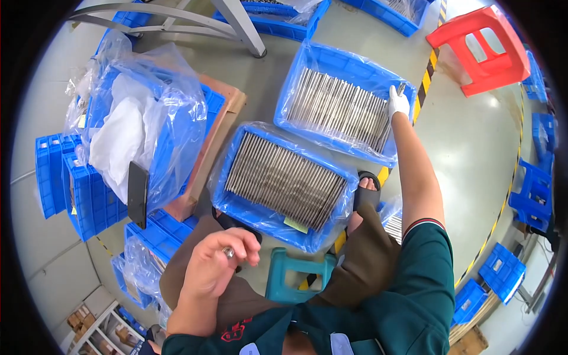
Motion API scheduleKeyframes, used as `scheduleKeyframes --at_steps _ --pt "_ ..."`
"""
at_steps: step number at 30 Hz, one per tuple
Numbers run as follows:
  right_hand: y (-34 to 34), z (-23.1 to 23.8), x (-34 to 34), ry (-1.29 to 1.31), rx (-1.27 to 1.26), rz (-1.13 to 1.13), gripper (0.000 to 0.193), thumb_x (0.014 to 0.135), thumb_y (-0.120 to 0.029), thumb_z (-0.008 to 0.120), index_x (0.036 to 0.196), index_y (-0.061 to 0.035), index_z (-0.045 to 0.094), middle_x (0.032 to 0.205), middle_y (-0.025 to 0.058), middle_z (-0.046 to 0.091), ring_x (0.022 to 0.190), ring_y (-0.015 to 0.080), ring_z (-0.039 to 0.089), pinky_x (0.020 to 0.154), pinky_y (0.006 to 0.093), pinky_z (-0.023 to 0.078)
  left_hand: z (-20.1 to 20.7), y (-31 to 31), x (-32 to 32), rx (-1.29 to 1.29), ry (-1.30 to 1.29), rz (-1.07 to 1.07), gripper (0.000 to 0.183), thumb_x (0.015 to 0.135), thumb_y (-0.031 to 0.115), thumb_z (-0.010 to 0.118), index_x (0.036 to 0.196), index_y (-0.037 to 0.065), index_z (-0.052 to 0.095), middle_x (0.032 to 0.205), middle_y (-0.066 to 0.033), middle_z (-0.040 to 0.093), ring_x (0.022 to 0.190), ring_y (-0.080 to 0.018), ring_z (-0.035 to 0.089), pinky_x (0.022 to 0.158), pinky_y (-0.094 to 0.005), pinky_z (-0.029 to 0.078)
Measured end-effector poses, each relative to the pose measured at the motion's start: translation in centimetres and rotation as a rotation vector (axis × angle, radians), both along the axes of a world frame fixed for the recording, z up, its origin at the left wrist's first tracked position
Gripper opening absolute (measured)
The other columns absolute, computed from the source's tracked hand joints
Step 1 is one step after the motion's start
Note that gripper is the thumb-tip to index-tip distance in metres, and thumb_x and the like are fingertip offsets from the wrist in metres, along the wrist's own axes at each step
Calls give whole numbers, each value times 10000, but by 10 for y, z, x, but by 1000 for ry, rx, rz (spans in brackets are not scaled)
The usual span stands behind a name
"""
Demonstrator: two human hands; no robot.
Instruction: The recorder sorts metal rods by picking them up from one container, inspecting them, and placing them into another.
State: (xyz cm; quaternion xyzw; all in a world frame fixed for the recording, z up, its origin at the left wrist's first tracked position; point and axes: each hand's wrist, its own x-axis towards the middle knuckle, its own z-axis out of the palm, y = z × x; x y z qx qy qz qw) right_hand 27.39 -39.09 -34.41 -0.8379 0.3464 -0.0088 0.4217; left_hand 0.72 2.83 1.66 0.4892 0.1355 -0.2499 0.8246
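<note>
My bare left hand (pixel 216 263) is raised above my lap, its fingers curled around a metal rod (pixel 228 252) of which only the shiny round end shows. My right hand (pixel 399 103), in a white glove, reaches out to the right end of the far blue bin (pixel 349 57). A short piece of metal rod (pixel 402 89) sticks out by its fingertips; the rest is hidden. Metal rods (pixel 340 106) lie side by side in that plastic-lined bin. Nearer to me, a second lined blue bin (pixel 349 204) holds a closely packed row of similar rods (pixel 284 177).
At left, a blue crate (pixel 210 103) with plastic and white sheeting sits on a wooden pallet (pixel 228 97); a black phone-like slab (pixel 138 194) stands beside it. A teal stool (pixel 277 275) is near my legs. A red stool (pixel 482 50) stands far right, beyond striped floor tape (pixel 427 74).
</note>
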Motion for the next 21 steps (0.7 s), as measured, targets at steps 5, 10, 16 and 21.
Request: scheduleKeyframes --at_steps 5,10,16,21 --pt "-26 -52 -21 92 -32 -75 377 789 -397 577 817 -25 630 695 123 627 630 238 617 626 374 484 -13 -10 12 -6 20 -16 401 868 406 586 902 7 588 1002 -166 564 834 -209 548 740 -317 446" --pt "-12 -66 -36 343 -179 -41 382 697 -334 662 934 -35 638 817 144 672 762 268 660 715 363 508 -14 -15 15 13 27 -13 408 865 418 585 902 12 588 994 -165 564 829 -207 547 735 -310 426" --pt "43 3 -45 519 -231 -8 437 732 -336 616 1071 -60 609 1089 174 624 1046 322 591 877 401 477 -12 -11 10 32 10 -15 411 879 416 564 904 6 559 995 -196 538 825 -263 590 746 -362 493" --pt "46 27 -57 561 -360 -14 257 833 -189 506 1039 -81 616 1094 137 629 1027 288 609 850 393 493 -9 -13 10 19 -8 -7 410 878 414 568 898 4 555 987 -195 542 822 -261 590 745 -358 495"
